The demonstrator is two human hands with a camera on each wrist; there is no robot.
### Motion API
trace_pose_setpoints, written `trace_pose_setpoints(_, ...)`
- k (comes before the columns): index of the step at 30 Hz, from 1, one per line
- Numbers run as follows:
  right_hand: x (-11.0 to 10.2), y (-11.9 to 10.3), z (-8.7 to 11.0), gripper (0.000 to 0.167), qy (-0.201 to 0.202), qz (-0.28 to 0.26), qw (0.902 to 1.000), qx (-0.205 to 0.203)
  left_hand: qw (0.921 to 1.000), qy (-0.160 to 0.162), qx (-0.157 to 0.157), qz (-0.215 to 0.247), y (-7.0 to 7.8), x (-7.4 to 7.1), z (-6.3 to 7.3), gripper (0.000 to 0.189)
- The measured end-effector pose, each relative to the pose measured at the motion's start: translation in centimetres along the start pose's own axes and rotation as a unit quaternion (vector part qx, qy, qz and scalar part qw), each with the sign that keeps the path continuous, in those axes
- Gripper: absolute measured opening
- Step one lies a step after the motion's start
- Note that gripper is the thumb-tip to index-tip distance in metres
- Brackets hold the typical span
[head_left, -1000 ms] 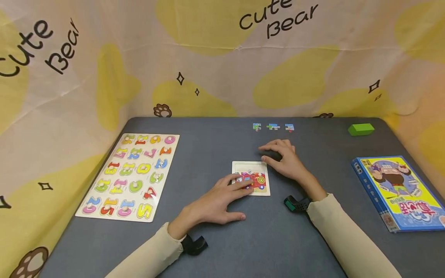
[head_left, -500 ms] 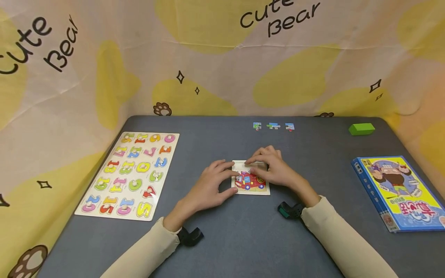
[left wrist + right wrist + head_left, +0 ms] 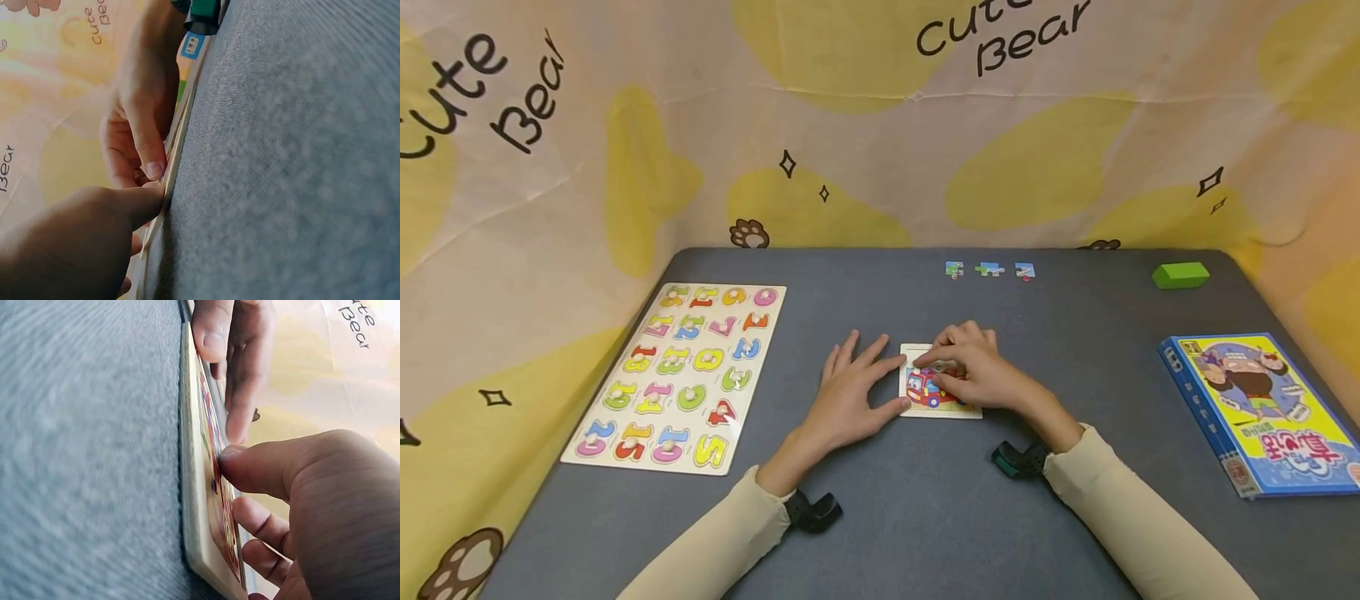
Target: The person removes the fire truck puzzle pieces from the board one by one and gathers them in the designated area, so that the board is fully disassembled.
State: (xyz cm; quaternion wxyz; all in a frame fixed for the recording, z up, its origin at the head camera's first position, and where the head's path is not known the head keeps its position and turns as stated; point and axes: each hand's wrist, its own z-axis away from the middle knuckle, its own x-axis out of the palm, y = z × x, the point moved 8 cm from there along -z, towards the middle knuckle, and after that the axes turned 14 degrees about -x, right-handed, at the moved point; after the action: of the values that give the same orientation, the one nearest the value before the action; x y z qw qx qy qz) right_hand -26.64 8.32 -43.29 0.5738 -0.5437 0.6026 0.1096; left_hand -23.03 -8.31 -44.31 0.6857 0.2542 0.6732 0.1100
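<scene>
A small square wooden jigsaw board (image 3: 931, 400) with a red car picture lies flat on the table in the head view. My left hand (image 3: 850, 400) is spread at its left side. The left thumb and forefinger touch the board's left edge. Over the upper right of the picture, my right hand (image 3: 996, 375) has its thumb (image 3: 234, 456) and fingertips on the picture's face, hiding part of it. Its other fingers are bent. No loose piece shows in either hand. Three jigsaw pieces (image 3: 990, 269) lie in a row near the far table edge.
At the left lies a large white board (image 3: 713, 387) of coloured knobbed numbers. A green block (image 3: 1181, 275) sits at the far right. Nearer on that side is a blue and yellow box (image 3: 1262, 417). A printed curtain (image 3: 865, 75) hangs behind the dark table (image 3: 925, 517).
My left hand has drawn back from the picture to the board's left edge. My right hand has moved left, from beside the board onto the picture. The loose pieces stay put.
</scene>
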Motion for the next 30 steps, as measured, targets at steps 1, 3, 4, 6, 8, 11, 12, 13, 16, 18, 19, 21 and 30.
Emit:
trace_pose_setpoints(1, -0.01, -0.09, -0.01, 0.029, 0.001, -0.002, 1.0, 0.0, 1.0, 0.0, 0.0, 0.001, -0.05, 0.05, -0.04, 0.059)
trace_pose_setpoints(3, -0.03, -0.22, 0.0, 0.031, 0.003, -0.005, 1.0, -0.002, 1.0, 0.0, -0.001, 0.002, -0.14, 0.15, -0.12, 0.059)
trace_pose_setpoints(4, -0.05, -0.28, 0.0, 0.032, 0.004, -0.006, 1.0, -0.003, 1.0, 0.0, -0.002, 0.001, -0.17, 0.19, -0.14, 0.059)
trace_pose_setpoints(6, -0.02, -0.35, -0.01, 0.034, 0.006, -0.008, 0.9999, -0.005, 1.0, 0.0, -0.005, -0.002, -0.26, 0.27, -0.18, 0.059)
trace_pose_setpoints(8, 0.0, -0.41, -0.04, 0.035, 0.008, -0.009, 0.9999, -0.008, 1.0, 0.0, -0.008, -0.005, -0.33, 0.31, -0.18, 0.06)
trace_pose_setpoints(11, 0.09, -0.44, -0.11, 0.036, 0.011, -0.012, 0.9998, -0.012, 0.9999, 0.002, -0.013, -0.009, -0.4, 0.32, -0.13, 0.06)
trace_pose_setpoints(12, 0.11, -0.43, -0.14, 0.036, 0.013, -0.015, 0.9997, -0.014, 0.9998, 0.004, -0.015, -0.01, -0.41, 0.32, -0.11, 0.061)
trace_pose_setpoints(13, 0.15, -0.42, -0.17, 0.036, 0.014, -0.019, 0.9996, -0.014, 0.9998, 0.006, -0.017, -0.011, -0.42, 0.3, -0.09, 0.061)
trace_pose_setpoints(16, 0.28, -0.34, -0.22, 0.036, 0.017, -0.032, 0.9993, -0.013, 0.9996, 0.013, -0.021, -0.016, -0.47, 0.29, -0.03, 0.063)
trace_pose_setpoints(18, 0.34, -0.28, -0.24, 0.036, 0.02, -0.042, 0.9989, -0.011, 0.9994, 0.016, -0.024, -0.02, -0.51, 0.31, -0.01, 0.064)
trace_pose_setpoints(19, 0.37, -0.24, -0.23, 0.036, 0.021, -0.046, 0.9987, -0.009, 0.9993, 0.017, -0.025, -0.021, -0.52, 0.31, 0.0, 0.064)
trace_pose_setpoints(21, 0.41, -0.17, -0.21, 0.036, 0.022, -0.052, 0.9984, -0.007, 0.9992, 0.018, -0.027, -0.024, -0.57, 0.39, -0.04, 0.065)
trace_pose_setpoints(30, 0.5, 0.06, -0.03, 0.036, 0.027, -0.05, 0.9984, -0.006, 0.9992, 0.02, -0.029, -0.02, -0.66, 0.54, -0.12, 0.066)
